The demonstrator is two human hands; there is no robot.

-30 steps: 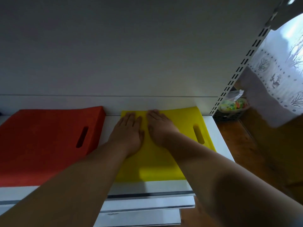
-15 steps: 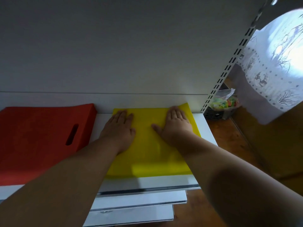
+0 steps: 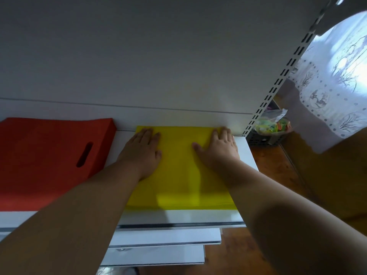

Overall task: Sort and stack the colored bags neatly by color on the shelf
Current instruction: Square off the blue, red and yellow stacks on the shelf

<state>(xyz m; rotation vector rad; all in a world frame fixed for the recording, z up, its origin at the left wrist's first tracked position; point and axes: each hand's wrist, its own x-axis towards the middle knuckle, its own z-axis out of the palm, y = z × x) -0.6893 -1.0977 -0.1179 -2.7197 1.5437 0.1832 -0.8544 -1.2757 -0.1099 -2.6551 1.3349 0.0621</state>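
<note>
A yellow bag (image 3: 178, 175) lies flat on the white shelf (image 3: 178, 217), its far edge against the back panel. My left hand (image 3: 142, 150) presses flat on the bag's left side with straight fingers. Over on the bag's right side, my right hand (image 3: 218, 149) lies flat too, covering the handle slot. To the left sits a thick stack of red bags (image 3: 45, 159) with a cut-out handle slot facing the yellow bag. A strip of bare shelf separates the two colours.
A slotted metal upright (image 3: 278, 82) ends the shelf on the right. Beyond it stands a dark basket with colourful items in plastic (image 3: 268, 132), a lace curtain (image 3: 337, 76) and a wooden floor (image 3: 278, 171). Lower white shelves (image 3: 164, 237) jut out below.
My hands have slid apart across the yellow bag, the left toward its left edge, the right toward its right edge and over the handle slot. The view shifted slightly.
</note>
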